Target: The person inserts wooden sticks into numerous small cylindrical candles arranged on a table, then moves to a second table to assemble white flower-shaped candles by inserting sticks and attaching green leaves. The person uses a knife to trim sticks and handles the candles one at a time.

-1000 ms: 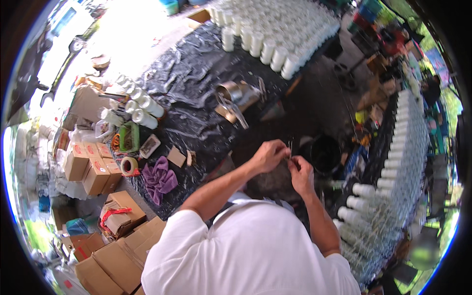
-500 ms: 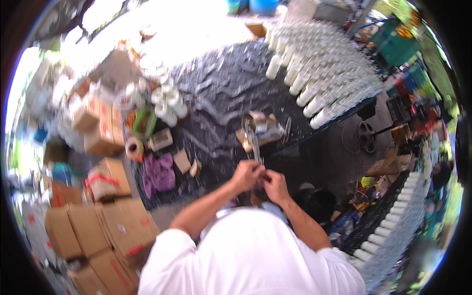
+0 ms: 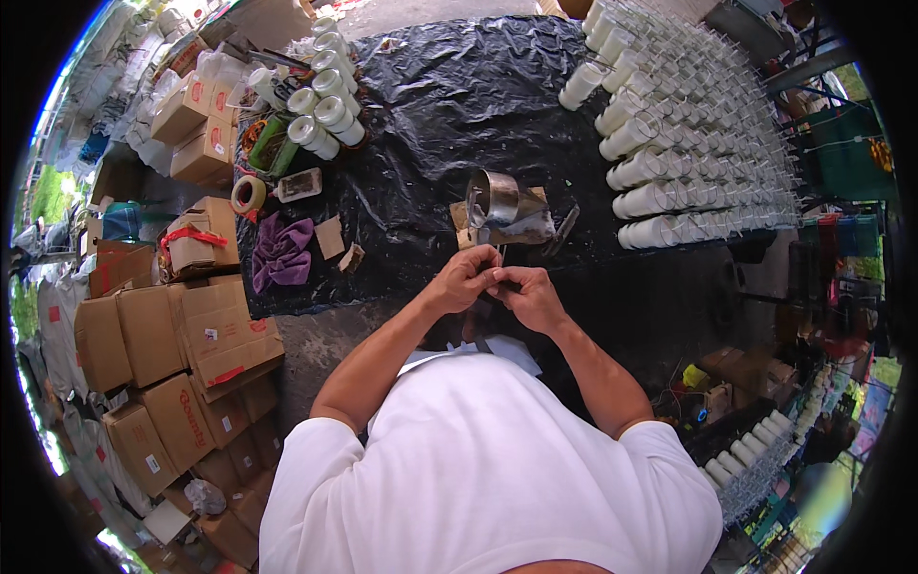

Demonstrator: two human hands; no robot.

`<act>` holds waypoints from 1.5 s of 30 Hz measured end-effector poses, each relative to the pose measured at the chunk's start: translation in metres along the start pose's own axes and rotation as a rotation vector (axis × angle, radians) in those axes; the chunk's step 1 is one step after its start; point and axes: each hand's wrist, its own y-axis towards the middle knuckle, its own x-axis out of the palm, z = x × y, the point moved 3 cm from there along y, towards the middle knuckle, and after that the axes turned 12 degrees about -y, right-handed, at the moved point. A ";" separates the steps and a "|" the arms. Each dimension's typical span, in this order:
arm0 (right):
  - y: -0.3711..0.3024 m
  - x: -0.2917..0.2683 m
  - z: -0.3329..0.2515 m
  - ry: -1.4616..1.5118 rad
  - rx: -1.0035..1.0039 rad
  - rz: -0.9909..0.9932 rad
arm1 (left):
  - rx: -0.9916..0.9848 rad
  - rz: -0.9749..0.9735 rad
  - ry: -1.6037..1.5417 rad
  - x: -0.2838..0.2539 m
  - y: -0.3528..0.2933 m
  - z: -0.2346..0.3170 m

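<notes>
My left hand [image 3: 466, 278] and my right hand [image 3: 529, 297] meet in front of my chest, at the near edge of the black-covered table. Both are closed in a pinch, fingertips almost touching. A thin light strip or wire [image 3: 502, 254] shows just above the fingertips; what exactly the fingers hold is too small to tell. Just beyond the hands lies a shiny metal cylinder [image 3: 493, 198], open at one end, on a piece of cardboard [image 3: 463, 216]. To its right is a dark, narrow metal tool [image 3: 564, 230] of unclear kind.
Rows of white cylinders with thin wires [image 3: 660, 172] fill the table's right side. More white cylinders [image 3: 333, 113] stand at the left, near a tape roll [image 3: 249, 194], a purple cloth [image 3: 282, 251] and a cardboard scrap [image 3: 330, 237]. Stacked cardboard boxes [image 3: 158, 335] are on my left.
The blurred view has become sharp and has shifted, so the table sits higher in the picture. My hands stay together in a pinch.
</notes>
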 end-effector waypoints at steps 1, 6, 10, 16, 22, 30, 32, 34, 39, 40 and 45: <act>0.002 -0.007 -0.006 -0.021 0.037 -0.053 | 0.026 -0.025 0.046 0.003 0.003 0.011; 0.003 -0.027 0.003 0.205 0.023 -0.137 | -0.090 -0.117 -0.340 0.022 0.019 0.010; 0.001 -0.046 0.004 0.314 0.057 -0.177 | -0.036 -0.086 -0.432 0.032 0.038 0.010; -0.005 -0.068 0.024 0.191 0.078 -0.021 | -0.079 0.022 -0.159 0.015 0.063 0.010; -0.016 -0.080 0.032 0.049 0.011 0.171 | 0.004 0.067 0.155 0.055 0.063 -0.003; -0.039 -0.096 0.020 0.113 0.055 0.246 | -0.131 -0.021 -0.312 0.082 0.077 -0.006; -0.040 -0.092 0.030 0.090 0.022 0.331 | -0.120 -0.047 -0.232 0.082 0.081 -0.006; -0.041 -0.092 0.032 0.033 -0.008 0.392 | -0.099 -0.044 -0.093 0.084 0.082 -0.006; -0.047 -0.094 0.027 -0.166 -0.116 0.536 | 0.010 0.121 0.514 0.105 0.083 0.011; -0.048 -0.095 0.026 -0.163 -0.122 0.546 | 0.019 0.132 0.503 0.108 0.084 0.013; -0.054 -0.100 0.020 -0.202 -0.126 0.575 | 0.100 0.184 0.554 0.114 0.091 0.011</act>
